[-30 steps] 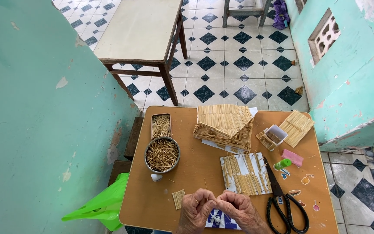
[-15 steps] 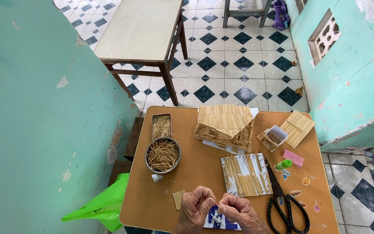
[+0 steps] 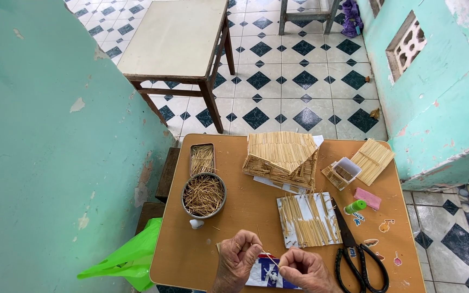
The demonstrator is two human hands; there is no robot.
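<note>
My left hand [image 3: 238, 259] and my right hand [image 3: 301, 268] are together at the near edge of the small orange-brown table [image 3: 245, 217]. Both pinch the ends of one thin wooden stick [image 3: 271, 258] held between them. Under my hands lies a blue, white and red packet [image 3: 260, 274]. Just beyond them rests a flat panel of glued sticks [image 3: 308, 220]. A little house built of sticks [image 3: 282, 158] stands at the far middle of the table.
A round metal bowl [image 3: 204, 195] and a rectangular tin [image 3: 202, 159] of sticks sit at the left. Black scissors [image 3: 359, 255], a green-capped glue tube [image 3: 355, 206], a pink block [image 3: 366, 198] and another stick panel [image 3: 373, 160] lie at the right. Turquoise walls flank the table; a wooden table [image 3: 177, 43] stands beyond.
My hands have drawn slightly apart, and the thin stick now shows stretched between them. Nothing on the table has moved.
</note>
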